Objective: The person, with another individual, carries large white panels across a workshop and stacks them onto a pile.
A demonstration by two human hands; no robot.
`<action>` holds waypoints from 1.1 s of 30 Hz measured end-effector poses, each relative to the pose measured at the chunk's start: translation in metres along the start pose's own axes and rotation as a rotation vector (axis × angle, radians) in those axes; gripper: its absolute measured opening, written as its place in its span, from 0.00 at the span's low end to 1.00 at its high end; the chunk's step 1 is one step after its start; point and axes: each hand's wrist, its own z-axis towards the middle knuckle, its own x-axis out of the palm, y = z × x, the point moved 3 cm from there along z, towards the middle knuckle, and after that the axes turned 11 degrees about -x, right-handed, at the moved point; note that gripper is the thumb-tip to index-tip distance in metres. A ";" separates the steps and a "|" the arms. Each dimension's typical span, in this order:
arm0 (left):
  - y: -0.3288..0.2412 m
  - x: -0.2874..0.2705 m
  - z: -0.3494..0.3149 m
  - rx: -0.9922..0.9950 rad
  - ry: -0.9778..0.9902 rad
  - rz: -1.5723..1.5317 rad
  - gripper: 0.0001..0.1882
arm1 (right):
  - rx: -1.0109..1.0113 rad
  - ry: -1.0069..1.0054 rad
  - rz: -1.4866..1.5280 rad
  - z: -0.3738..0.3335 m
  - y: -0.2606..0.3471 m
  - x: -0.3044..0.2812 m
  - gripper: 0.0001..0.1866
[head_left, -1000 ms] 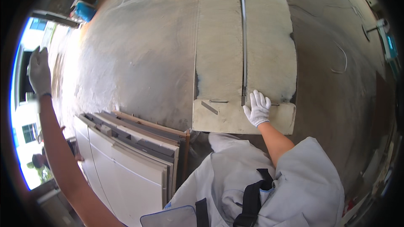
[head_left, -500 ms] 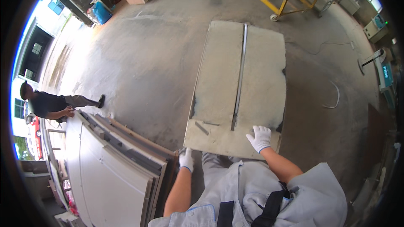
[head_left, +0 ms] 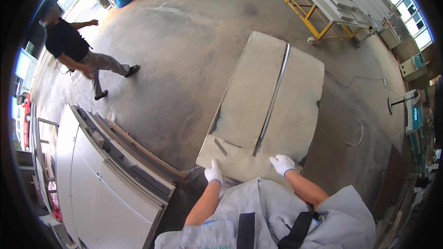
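Note:
In front of me is a large pale, worn board (head_left: 258,97) with chipped dark patches along its sides. A long slot with a shiny metal strip (head_left: 277,87) runs down it. Near its left corner are a short dark slot (head_left: 220,146) and a thin dark mark. My left hand (head_left: 213,172), in a white knitted glove, grips the near edge close to that corner. Its thumb lies on top, and the fingers below are partly hidden. My right hand (head_left: 282,164), gloved alike, rests on the board near the right end of that edge, thumb out to the side.
Large grey-white panels (head_left: 101,184) lean in a stack at the left. A person in dark clothes (head_left: 78,50) walks beyond them. A yellow wheeled cart (head_left: 318,32) carries white panels at the far right. A white curved strip (head_left: 360,133) and a cable lie on the floor.
My left hand has moved from beside the stacked panels onto the board's near edge. The board appears turned clockwise in view. The person has left the stack and walks further off.

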 end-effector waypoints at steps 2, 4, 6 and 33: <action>-0.025 -0.005 0.021 0.013 -0.012 -0.027 0.31 | -0.011 -0.046 0.017 0.016 0.024 -0.008 0.28; -0.057 -0.012 0.046 0.101 -0.036 -0.022 0.30 | -0.020 -0.086 0.036 0.035 0.052 -0.011 0.28; -0.109 -0.019 0.050 0.029 -0.024 -0.011 0.31 | -0.014 -0.143 0.057 0.058 0.071 -0.007 0.28; -0.089 -0.068 0.112 -0.033 -0.222 0.249 0.37 | 0.637 -0.163 0.409 -0.028 -0.260 0.045 0.25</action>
